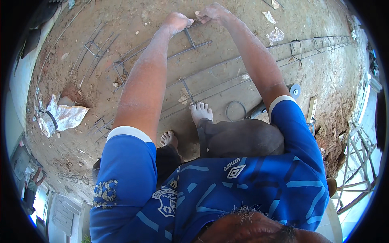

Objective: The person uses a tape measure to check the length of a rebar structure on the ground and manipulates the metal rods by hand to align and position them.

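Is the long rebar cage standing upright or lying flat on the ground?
Lying flat. The rebar cage stretches along the dirt ground, and the left hand and right hand grip it from above.

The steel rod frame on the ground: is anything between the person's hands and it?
Nothing visible. The left hand grips a dark tool set against the rod frame, and the right hand is already at the rods beside it.

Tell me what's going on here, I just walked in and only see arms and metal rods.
A person in a blue shirt bends over a long rebar cage lying on the dirt ground. The left hand grips a thin metal tool at one of the cage's stirrups, and the right hand pinches something small beside it. A bare foot stands on the bars.
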Action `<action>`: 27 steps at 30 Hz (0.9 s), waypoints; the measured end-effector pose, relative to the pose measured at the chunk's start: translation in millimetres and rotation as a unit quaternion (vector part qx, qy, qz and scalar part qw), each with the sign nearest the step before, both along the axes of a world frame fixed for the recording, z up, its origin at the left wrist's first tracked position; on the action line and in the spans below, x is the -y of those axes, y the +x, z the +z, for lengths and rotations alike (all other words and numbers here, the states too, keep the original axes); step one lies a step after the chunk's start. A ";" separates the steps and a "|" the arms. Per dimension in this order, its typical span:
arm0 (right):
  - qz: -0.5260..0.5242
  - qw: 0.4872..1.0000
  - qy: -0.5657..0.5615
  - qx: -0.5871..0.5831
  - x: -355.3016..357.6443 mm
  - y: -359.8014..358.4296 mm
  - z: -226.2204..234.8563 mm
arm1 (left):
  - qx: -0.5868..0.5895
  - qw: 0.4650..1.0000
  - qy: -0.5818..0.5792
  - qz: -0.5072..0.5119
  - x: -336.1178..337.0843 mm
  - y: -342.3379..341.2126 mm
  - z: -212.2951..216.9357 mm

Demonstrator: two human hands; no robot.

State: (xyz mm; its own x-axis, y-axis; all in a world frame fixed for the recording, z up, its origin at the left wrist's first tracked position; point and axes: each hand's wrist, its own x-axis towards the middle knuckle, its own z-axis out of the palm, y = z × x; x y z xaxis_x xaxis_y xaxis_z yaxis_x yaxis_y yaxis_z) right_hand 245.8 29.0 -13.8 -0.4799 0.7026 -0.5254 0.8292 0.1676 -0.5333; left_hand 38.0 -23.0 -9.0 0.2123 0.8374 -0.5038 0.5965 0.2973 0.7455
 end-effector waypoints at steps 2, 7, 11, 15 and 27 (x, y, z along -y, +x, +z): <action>-0.035 0.999 0.031 -0.010 6.3 1.0 7.6 | 0.006 1.000 -0.008 0.005 4.4 0.0 4.0; -0.064 0.987 0.143 -0.030 22.8 9.0 28.6 | -0.003 1.000 -0.009 -0.001 3.5 2.2 9.5; -0.076 0.970 0.224 -0.059 39.8 -0.4 46.8 | -0.034 0.999 0.003 -0.007 4.0 0.1 15.9; -0.104 0.991 0.078 -0.021 45.2 -1.2 53.0 | -0.039 0.999 0.001 -0.022 2.4 2.7 14.2; 0.025 0.975 0.214 0.053 48.2 -7.3 41.7 | -0.039 0.999 0.005 -0.022 -0.4 2.8 0.1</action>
State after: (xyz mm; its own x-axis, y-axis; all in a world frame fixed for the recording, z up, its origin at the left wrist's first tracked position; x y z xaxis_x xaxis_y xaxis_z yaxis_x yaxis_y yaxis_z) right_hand 238.5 -19.2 27.9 -0.4785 0.8452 -0.2380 0.8606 0.3976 -0.3181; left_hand 40.9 -22.6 -8.9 0.2096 0.8335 -0.5113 0.6656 0.2615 0.6990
